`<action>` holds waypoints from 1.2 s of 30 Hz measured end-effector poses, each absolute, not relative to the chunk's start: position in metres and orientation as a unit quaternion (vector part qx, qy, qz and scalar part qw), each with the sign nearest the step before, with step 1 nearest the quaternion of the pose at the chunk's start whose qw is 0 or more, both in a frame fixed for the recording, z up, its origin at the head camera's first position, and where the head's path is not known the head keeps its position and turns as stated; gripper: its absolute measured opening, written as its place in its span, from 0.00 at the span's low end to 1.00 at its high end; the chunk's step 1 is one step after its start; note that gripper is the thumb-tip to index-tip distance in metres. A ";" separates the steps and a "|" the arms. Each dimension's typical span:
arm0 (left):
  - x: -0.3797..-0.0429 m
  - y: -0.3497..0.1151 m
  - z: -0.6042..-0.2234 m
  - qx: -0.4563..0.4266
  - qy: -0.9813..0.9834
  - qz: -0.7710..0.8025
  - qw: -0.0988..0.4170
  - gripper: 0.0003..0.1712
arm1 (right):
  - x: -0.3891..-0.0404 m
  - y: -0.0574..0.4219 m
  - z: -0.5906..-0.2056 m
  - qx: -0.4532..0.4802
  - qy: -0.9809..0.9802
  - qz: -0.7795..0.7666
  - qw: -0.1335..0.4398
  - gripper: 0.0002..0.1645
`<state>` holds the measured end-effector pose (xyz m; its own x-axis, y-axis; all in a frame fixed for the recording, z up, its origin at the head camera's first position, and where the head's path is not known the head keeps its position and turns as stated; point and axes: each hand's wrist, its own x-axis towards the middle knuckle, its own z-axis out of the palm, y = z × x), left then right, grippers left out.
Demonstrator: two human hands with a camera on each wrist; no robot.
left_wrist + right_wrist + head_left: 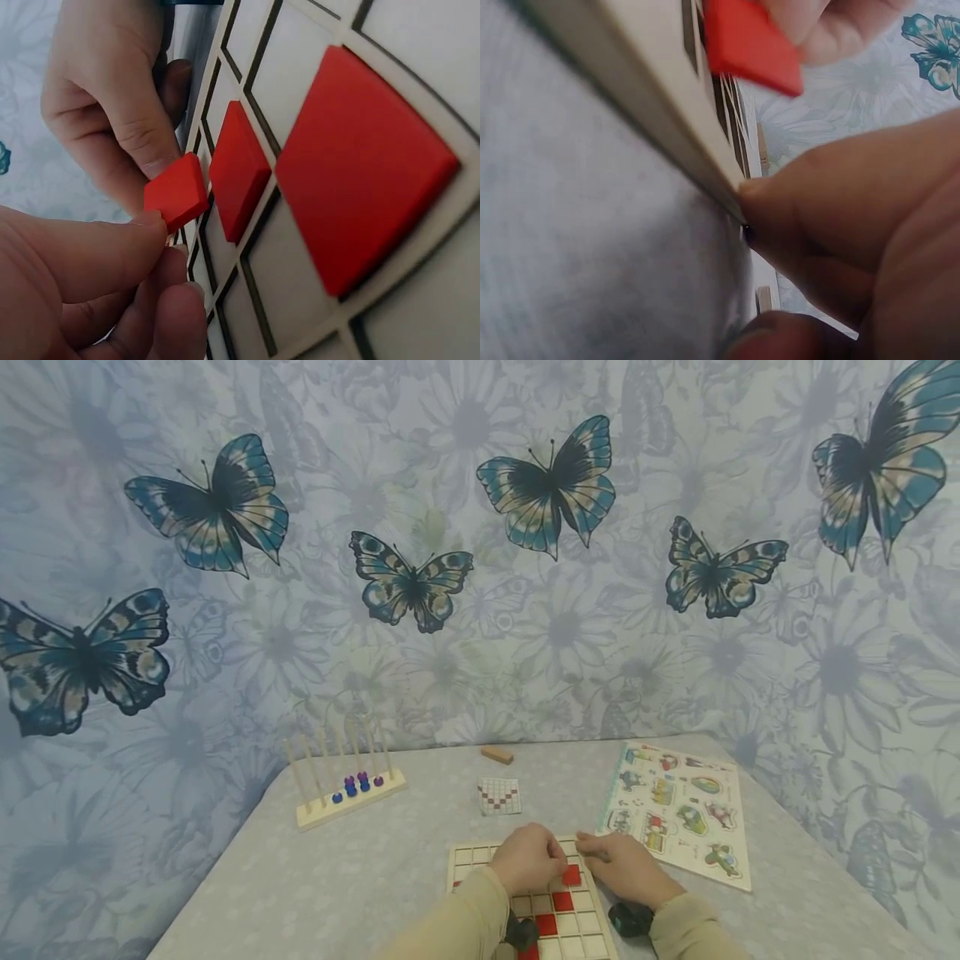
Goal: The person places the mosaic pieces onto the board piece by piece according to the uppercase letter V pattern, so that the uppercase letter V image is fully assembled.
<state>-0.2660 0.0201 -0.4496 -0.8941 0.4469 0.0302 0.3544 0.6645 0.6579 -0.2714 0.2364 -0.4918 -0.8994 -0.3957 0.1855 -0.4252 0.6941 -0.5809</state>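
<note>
My left hand (528, 860) is over the far part of a wooden grid board (588, 922). Between thumb and fingers it pinches a red square tile (178, 193), tilted above the cells. Two more red tiles lie in board cells in the left wrist view, a near one (360, 172) and a smaller-looking one (238, 172) behind it. In the head view the red tiles form a diagonal row. My right hand (630, 864) grips the board's far right corner, its fingertips (756, 196) right on the edge.
Beyond the board lies a small pattern card (499, 796) with a grid, and behind it a wooden block (497, 755). A peg stand (352, 797) with blue and purple beads stands at left. To the right is a picture puzzle board (675, 810), close to my right hand.
</note>
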 end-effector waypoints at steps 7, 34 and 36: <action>-0.267 0.026 -0.450 0.213 0.912 0.343 0.070 0.07 | -0.269 0.234 -0.489 0.217 -0.925 0.310 0.031 0.18; -0.264 0.006 -0.439 0.204 0.918 0.338 0.034 0.07 | -0.265 0.228 -0.484 0.206 -0.925 0.317 0.029 0.17; -0.265 -0.010 -0.434 0.207 0.913 0.350 0.017 0.06 | -0.265 0.229 -0.483 0.201 -0.926 0.318 0.029 0.18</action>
<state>-0.2653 -0.0097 -0.4343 -0.9141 0.3891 0.1139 0.3655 0.6694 0.6467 -0.2650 0.2287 -0.4830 -0.9175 -0.3544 0.1807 -0.3907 0.7173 -0.5769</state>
